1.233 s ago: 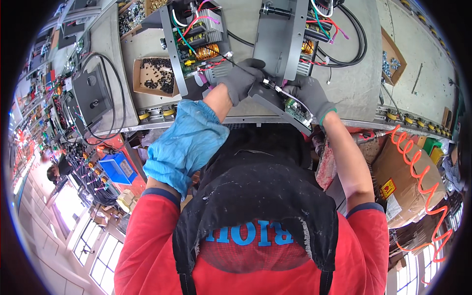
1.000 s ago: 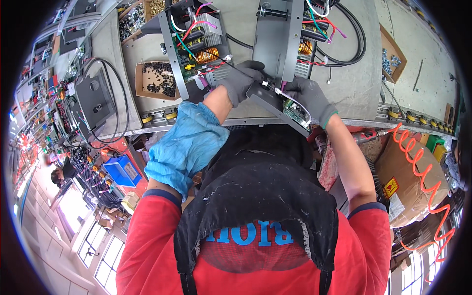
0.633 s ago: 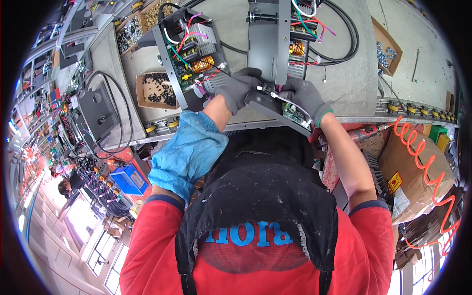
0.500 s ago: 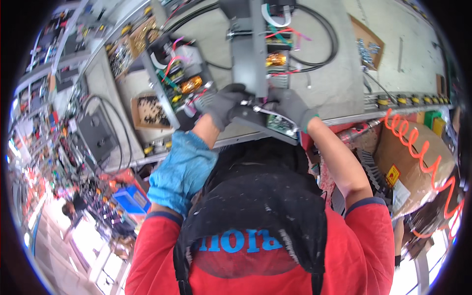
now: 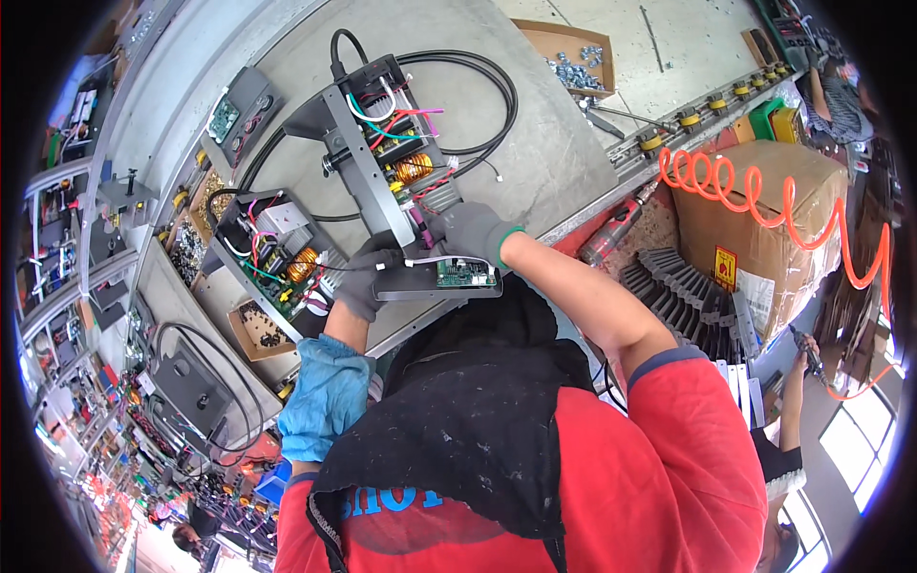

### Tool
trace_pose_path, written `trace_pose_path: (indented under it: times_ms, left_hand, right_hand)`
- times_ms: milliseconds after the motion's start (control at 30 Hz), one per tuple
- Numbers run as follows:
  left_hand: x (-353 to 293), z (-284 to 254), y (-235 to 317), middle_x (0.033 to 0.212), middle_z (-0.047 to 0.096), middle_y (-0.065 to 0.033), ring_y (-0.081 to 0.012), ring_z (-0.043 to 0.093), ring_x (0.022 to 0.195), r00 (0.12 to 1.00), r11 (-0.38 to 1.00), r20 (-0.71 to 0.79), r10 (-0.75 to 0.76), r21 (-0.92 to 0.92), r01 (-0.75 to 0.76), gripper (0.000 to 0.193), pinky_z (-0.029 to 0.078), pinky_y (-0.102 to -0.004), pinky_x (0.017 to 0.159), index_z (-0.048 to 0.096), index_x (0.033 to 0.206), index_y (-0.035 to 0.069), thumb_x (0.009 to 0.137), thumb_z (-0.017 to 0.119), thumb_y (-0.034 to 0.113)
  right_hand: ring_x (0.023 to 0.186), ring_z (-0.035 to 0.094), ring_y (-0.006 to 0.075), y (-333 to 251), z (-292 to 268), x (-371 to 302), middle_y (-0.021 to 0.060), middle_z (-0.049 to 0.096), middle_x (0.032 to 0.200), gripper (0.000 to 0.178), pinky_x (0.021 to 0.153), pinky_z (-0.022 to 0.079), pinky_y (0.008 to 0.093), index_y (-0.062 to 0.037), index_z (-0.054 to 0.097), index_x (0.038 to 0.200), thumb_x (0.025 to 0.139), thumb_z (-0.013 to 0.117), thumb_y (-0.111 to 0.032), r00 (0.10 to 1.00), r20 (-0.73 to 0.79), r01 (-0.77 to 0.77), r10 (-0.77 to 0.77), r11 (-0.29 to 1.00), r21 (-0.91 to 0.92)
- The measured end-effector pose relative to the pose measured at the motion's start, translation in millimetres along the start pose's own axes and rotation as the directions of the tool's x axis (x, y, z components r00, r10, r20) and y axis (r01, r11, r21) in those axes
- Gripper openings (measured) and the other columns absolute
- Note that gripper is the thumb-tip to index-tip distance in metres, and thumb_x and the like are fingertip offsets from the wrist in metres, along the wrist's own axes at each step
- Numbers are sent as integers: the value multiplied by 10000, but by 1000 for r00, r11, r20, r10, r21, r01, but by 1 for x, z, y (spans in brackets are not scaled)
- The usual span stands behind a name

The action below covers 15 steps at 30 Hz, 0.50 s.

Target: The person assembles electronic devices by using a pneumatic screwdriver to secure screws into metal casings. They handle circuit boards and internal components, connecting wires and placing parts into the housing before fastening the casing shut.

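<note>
In my gloved left hand [image 5: 361, 279] is one end of a dark grey metal panel [image 5: 411, 283], fingers bent around it. A small green circuit board [image 5: 466, 274] sits on the panel near its other end, with a white wire running along the top. My gloved right hand [image 5: 473, 232] is just beyond the panel, beside the lower end of an open metal power unit [image 5: 377, 181]. Its fingers are curled near the purple and red wires [image 5: 417, 218]; what they pinch is hidden. A copper coil [image 5: 413, 169] shows inside that unit.
A second open unit [image 5: 277, 253] lies to the left, beside a cardboard tray of black screws [image 5: 258, 329]. Black cable [image 5: 511, 105] loops behind. A tray of metal fasteners [image 5: 578, 72] is at the far right. A red power tool [image 5: 616, 229] and coiled orange hose [image 5: 755, 191] are at right.
The whole view has turned and shifted, so the bench and units appear rotated. The panel has gone from slanting to nearly level, and my right hand has moved from its edge toward the unit's wires.
</note>
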<state>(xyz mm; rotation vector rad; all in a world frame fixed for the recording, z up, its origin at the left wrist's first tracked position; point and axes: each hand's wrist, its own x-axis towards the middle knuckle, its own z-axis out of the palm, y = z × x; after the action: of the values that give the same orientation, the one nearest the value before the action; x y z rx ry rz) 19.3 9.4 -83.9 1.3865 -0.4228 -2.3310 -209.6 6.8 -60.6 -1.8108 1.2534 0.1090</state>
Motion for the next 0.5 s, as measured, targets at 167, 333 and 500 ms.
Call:
trace_pose_path:
  times_ms: [167,333,500]
  left_hand:
    - [-4,6,6,994,597,-155,-255,609,879,1000,999,-10,-24,47,25,480,517,-356,822,493,1181,-66,712,542,20]
    - [9,-24,-14,1026,595,-132,-219,593,925,989,957,67,130,254,-143,404,500,-318,829,517,1161,-44,769,600,6]
    - [11,-14,-5,1023,602,-128,-203,590,920,995,993,79,58,101,-66,375,502,-309,800,519,1160,-34,790,576,-41]
  right_hand:
    - [834,646,317,-1,3,1,117,672,905,329,718,501,412,-138,647,1007,817,577,-398,1000,-4,-22,22,996,-82]
    - [907,631,324,1,-1,-9,125,659,998,385,785,484,415,-164,604,1120,870,487,-433,993,117,-5,14,997,-78]
    - [1065,562,325,13,-2,-19,164,596,1145,396,898,425,395,-187,534,1216,912,420,-415,997,79,-12,-6,974,227]
